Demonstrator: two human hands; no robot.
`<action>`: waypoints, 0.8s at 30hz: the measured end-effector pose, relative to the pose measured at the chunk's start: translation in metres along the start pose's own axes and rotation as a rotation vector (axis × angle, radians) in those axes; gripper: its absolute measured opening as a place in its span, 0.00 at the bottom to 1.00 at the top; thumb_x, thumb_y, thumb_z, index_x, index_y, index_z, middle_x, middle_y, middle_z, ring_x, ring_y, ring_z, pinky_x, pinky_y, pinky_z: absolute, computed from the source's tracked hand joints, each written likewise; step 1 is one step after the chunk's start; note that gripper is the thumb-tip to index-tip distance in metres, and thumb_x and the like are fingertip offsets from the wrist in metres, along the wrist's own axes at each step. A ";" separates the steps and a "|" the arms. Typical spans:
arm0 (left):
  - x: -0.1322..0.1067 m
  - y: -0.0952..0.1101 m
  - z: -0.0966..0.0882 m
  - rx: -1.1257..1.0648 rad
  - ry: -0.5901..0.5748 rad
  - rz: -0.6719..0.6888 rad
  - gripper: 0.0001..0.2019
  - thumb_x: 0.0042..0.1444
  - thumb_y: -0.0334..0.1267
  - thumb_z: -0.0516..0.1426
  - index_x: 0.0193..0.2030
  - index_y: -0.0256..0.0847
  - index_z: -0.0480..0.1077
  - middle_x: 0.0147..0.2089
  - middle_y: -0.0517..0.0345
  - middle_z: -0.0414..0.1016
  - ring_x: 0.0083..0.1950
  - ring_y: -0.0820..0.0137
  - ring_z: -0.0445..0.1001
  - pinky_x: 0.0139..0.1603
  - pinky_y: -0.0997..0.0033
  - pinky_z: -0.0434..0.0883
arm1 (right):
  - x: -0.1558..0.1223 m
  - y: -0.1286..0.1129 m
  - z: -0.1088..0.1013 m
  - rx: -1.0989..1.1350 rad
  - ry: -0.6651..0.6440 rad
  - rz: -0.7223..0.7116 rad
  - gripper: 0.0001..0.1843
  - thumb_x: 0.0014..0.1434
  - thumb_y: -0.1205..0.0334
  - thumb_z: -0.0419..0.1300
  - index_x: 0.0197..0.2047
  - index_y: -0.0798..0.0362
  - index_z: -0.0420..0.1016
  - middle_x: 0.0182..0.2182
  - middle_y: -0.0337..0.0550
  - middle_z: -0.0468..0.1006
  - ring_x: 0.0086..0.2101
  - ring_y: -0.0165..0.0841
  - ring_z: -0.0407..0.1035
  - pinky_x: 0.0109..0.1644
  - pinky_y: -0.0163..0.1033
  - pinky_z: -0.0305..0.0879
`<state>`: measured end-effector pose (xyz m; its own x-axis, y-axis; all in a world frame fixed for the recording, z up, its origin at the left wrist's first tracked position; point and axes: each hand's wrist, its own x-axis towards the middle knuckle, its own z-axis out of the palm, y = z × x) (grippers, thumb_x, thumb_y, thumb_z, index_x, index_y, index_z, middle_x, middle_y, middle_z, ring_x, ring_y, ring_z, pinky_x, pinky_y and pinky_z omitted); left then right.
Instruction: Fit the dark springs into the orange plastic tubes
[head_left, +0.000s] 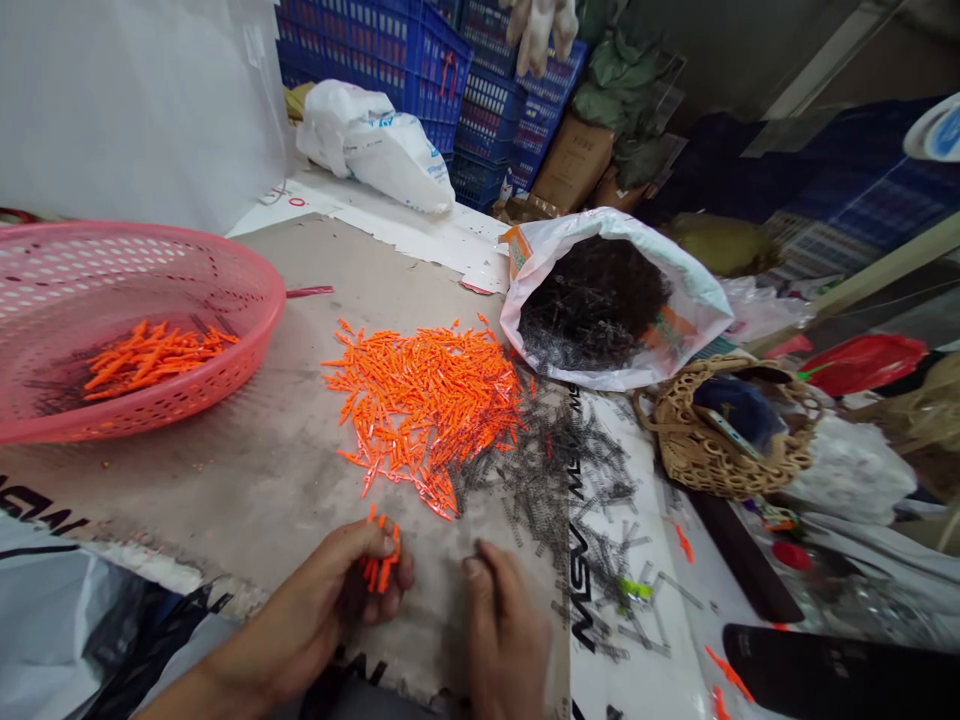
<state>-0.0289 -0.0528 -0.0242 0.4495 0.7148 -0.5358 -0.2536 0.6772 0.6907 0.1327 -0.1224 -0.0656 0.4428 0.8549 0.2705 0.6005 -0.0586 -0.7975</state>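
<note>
My left hand is closed around a small bunch of orange plastic pieces at the near edge of the cardboard sheet. My right hand lies beside it, fingers curled and pinched together; what they hold is too small to make out. Just beyond both hands spreads a heap of orange plastic pieces. To its right lies a scatter of small dark metal springs.
A pink perforated basket at the left holds more orange pieces. A white bag of dark springs stands open at the back right, with a woven basket beside it. Blue crates and another white bag stand behind.
</note>
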 end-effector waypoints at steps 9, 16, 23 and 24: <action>0.031 0.026 -0.007 0.468 0.152 0.298 0.08 0.46 0.43 0.62 0.28 0.41 0.72 0.19 0.67 0.66 0.21 0.73 0.62 0.24 0.75 0.57 | 0.045 0.028 -0.007 -0.704 0.122 -0.235 0.16 0.68 0.64 0.44 0.37 0.52 0.72 0.28 0.48 0.74 0.30 0.41 0.70 0.33 0.42 0.58; 0.052 0.018 -0.005 1.582 0.021 0.648 0.15 0.54 0.26 0.52 0.40 0.45 0.78 0.40 0.52 0.78 0.40 0.60 0.75 0.38 0.67 0.65 | 0.032 0.022 -0.012 -0.705 0.058 -0.228 0.12 0.65 0.68 0.46 0.33 0.49 0.67 0.27 0.44 0.73 0.29 0.39 0.69 0.34 0.41 0.58; 0.046 0.012 -0.017 1.718 -0.136 0.657 0.14 0.58 0.26 0.51 0.39 0.46 0.76 0.41 0.54 0.74 0.38 0.63 0.73 0.35 0.70 0.64 | -0.003 0.013 -0.004 -0.525 -0.078 -0.240 0.06 0.61 0.65 0.52 0.36 0.47 0.69 0.33 0.43 0.74 0.33 0.40 0.70 0.34 0.40 0.59; 0.044 0.012 -0.019 1.681 -0.158 0.670 0.14 0.59 0.27 0.51 0.40 0.46 0.76 0.41 0.54 0.74 0.39 0.64 0.73 0.36 0.70 0.64 | -0.003 0.012 -0.001 -0.486 -0.094 -0.260 0.07 0.61 0.66 0.52 0.37 0.46 0.69 0.34 0.43 0.74 0.34 0.39 0.70 0.35 0.40 0.60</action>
<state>-0.0285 -0.0099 -0.0494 0.7395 0.6730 -0.0149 0.5883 -0.6354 0.5002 0.1391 -0.1265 -0.0752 0.1913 0.9137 0.3585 0.9299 -0.0518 -0.3641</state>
